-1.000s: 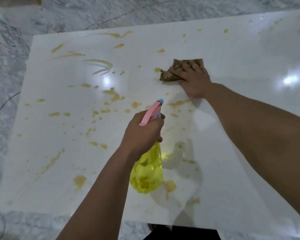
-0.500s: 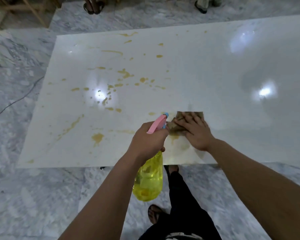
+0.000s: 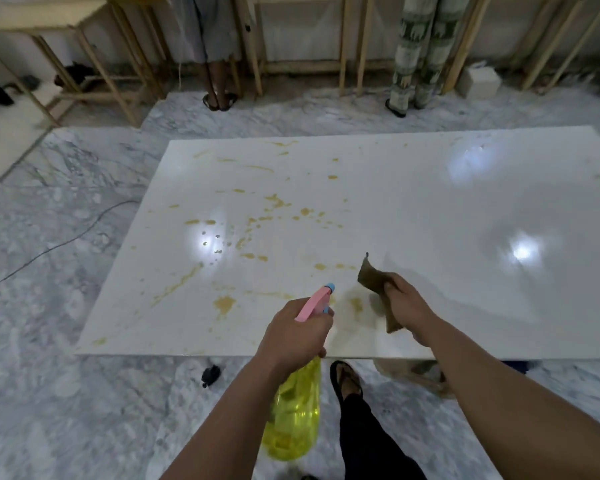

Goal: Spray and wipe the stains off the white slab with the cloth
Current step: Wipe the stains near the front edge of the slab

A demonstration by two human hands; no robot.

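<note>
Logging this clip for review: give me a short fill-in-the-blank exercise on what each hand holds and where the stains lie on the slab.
1. The left hand grips a spray bottle whose body is ____ in colour.
2. The right hand holds a brown ____ above the slab.
3. Most stains lie on the slab's ____ half.
4. The bottle's pink trigger head ends in a ____ nozzle.

Missing words: yellow; cloth; left; blue

The glossy white slab [image 3: 413, 220] lay flat, yellow-brown stains [image 3: 278, 202] scattered from centre toward nine o'clock. The crumpled brown cloth [image 3: 373, 282] hung above its six o'clock edge, beside a pink-headed yellow spray bottle [image 3: 297, 417].
</note>
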